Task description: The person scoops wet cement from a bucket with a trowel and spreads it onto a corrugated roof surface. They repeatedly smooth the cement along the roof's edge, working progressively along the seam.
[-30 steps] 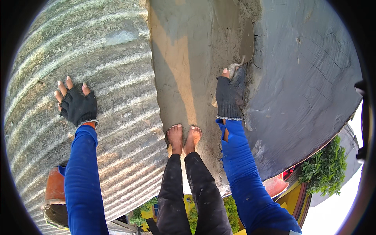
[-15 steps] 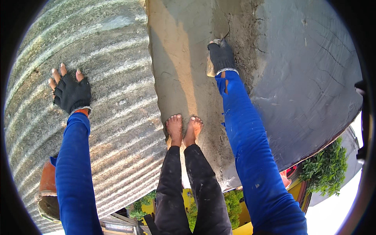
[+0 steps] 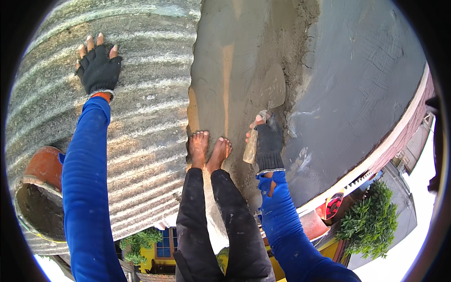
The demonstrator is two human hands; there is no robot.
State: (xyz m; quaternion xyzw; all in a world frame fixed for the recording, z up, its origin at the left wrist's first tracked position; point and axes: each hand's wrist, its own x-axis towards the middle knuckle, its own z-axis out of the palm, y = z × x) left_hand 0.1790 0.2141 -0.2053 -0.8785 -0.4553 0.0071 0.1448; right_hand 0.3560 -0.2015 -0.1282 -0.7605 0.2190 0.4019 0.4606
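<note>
While right hand (image 3: 268, 143) grips trowel (image 3: 270, 91).

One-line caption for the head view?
Right hand holds a trowel on wet mortar; left hand braces on corrugated roofing.

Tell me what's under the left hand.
The left hand, in a fingerless glove, lies flat on the corrugated roof sheet. The ridges run on around it; the patch beneath the palm is covered.
</note>
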